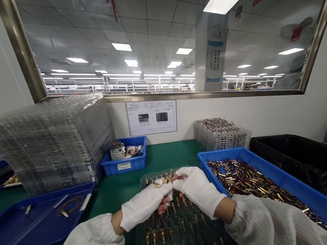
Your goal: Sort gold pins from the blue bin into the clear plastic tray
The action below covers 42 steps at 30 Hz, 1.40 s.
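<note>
Several containers stand on the green table, and the largest is the blue bin at the right, which is filled with a loose heap of gold and red connector pins. Behind it, against the wall, a black bin lined with a dark bag is seen, and beside that a low stack of clear trays that carry pins. At the left a tall, leaning pile of empty clear trays rests on a flat blue tray, where a small loop of cable lies. A small blue box in the middle holds a roll of tape and some packets.

Directly under the hands lies a clear tray with pins; the pins stand in rows in its pockets. The left hand, in a white glove, is closed around a small bunch of gold pins just above the far edge of this tray. The right hand, also gloved, pinches the top of the same bunch with its fingertips, so both hands touch each other.

On the white wall a printed sheet hangs below a wide window, through which a long hall with ceiling lights is visible.
</note>
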Tool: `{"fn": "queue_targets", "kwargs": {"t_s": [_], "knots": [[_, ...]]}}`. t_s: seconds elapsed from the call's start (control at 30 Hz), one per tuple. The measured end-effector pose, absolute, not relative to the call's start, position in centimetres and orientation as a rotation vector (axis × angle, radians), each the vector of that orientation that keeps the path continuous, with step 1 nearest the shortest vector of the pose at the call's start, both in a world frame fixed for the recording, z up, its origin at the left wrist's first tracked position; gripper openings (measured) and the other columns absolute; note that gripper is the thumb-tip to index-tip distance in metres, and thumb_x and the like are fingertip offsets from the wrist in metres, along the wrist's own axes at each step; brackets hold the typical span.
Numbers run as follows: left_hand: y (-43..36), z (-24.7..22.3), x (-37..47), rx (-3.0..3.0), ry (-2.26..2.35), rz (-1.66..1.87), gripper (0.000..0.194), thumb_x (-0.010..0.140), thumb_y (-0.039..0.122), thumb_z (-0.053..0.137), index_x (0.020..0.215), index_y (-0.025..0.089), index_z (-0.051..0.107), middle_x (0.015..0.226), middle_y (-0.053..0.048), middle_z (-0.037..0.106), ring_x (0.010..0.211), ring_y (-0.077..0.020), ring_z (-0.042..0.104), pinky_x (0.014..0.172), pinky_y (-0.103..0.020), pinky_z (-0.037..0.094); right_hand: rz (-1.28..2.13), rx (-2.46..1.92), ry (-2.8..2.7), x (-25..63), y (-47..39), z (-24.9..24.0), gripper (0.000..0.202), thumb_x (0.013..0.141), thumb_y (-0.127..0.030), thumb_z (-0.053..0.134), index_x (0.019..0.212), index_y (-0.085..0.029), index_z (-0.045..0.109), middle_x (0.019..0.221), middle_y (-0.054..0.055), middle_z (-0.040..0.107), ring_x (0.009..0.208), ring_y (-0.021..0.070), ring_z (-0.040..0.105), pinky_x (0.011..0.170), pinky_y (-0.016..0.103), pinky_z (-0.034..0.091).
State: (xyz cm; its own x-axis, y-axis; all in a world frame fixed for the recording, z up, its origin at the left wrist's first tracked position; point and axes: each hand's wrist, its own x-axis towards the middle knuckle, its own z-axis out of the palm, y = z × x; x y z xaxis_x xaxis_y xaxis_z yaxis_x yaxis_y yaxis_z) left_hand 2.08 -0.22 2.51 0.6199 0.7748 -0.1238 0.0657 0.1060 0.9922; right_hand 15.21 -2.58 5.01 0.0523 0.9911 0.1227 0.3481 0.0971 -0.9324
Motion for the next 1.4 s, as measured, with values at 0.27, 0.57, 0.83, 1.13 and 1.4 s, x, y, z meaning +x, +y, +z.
{"fn": "queue_targets", "kwargs": {"t_s": [0.27, 0.57, 0.83, 1.13, 1.4], "knots": [[-0.6, 3.4, 1.4, 1.455, 0.696, 0.399, 0.03, 0.075, 0.044, 0.035, 0.075, 0.017, 0.048, 0.043, 0.009, 0.026, 0.033, -0.0033, 0.022, 0.034, -0.018, 0.021, 0.805, -1.266, -1.651, 15.5, -3.9, 6.5, 0.02, 0.064, -0.011, 0.044, 0.08, -0.017, 0.054, 0.057, -0.003, 0.053, 0.034, 0.0043, 0.042, 0.035, 0.016, 0.032], [-0.6, 3.6, 1.6, 1.529, 0.723, 0.468, 0.03, 0.073, 0.045, 0.039, 0.068, 0.017, 0.049, 0.04, 0.007, 0.03, 0.031, -0.0044, 0.024, 0.032, -0.019, 0.017, 0.981, -1.169, -1.615, 16.1, -2.5, 5.8, 0.009, 0.061, -0.01, 0.042, 0.061, -0.015, 0.05, 0.042, -0.004, 0.049, 0.038, 0.0077, 0.048, 0.038, 0.016, 0.034], [0.5, 3.9, 1.0, 1.585, 0.804, 0.448, 0.029, 0.072, 0.041, 0.039, 0.064, 0.016, 0.051, 0.04, 0.007, 0.03, 0.031, -0.0036, 0.024, 0.031, -0.017, 0.018, 0.639, -1.393, -1.56, 18.3, -1.1, 6.4, 0.009, 0.062, -0.016, 0.048, 0.067, -0.014, 0.055, 0.05, -0.003, 0.051, 0.041, 0.0071, 0.047, 0.04, 0.017, 0.034], [2.2, 3.1, 0.5, 1.401, 0.959, 0.66, 0.025, 0.069, 0.042, 0.044, 0.071, 0.017, 0.046, 0.044, 0.008, 0.031, 0.031, -0.0032, 0.028, 0.03, -0.016, 0.021, -0.414, -1.242, -2.519, 17.0, -4.4, 4.6, 0.022, 0.077, -0.013, 0.036, 0.083, -0.016, 0.056, 0.082, 0.007, 0.057, 0.079, 0.0163, 0.05, 0.069, 0.028, 0.04], [2.4, 2.9, 0.8, 1.348, 1.026, 0.628, 0.025, 0.069, 0.043, 0.044, 0.07, 0.018, 0.044, 0.04, 0.01, 0.03, 0.027, -0.0026, 0.026, 0.028, -0.015, 0.022, 0.213, -1.313, -2.839, 13.9, -2.0, -1.1, 0.026, 0.053, -0.023, 0.064, 0.034, -0.02, 0.047, 0.04, -0.001, 0.049, 0.048, 0.0126, 0.049, 0.049, 0.024, 0.041]]}}
